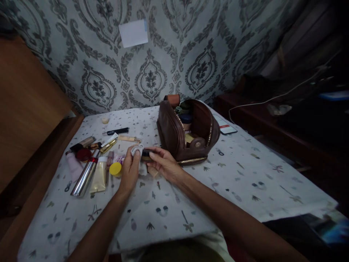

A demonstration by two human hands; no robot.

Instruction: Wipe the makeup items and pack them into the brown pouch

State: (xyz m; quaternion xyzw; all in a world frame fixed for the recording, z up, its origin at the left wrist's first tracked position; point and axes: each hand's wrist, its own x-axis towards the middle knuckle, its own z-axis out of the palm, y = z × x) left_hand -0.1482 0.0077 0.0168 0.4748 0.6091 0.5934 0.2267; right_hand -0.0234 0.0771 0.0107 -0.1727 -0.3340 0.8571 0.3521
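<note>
My left hand point(131, 167) grips a crumpled white cloth or wipe point(142, 168) near the middle of the table. Just to its right, my right hand point(165, 163) is closed on a small dark-capped container point(146, 154), which meets the cloth. A beige item point(152, 171) shows below my right fingers. Beside my left hand are a yellow round lid point(115, 169), a cream tube point(99, 175) and a silver tube with a red band point(85, 177). The brown zip bag point(174, 131) stands open behind my right hand, with several jars inside.
More cosmetics lie at the left, among them a pink tube point(73, 164), a dark red round case point(83, 154) and a black pencil-like item point(117, 131). A phone point(225, 125) lies right of the bag. The patterned wall point(151, 78) rises behind the table point(196, 193).
</note>
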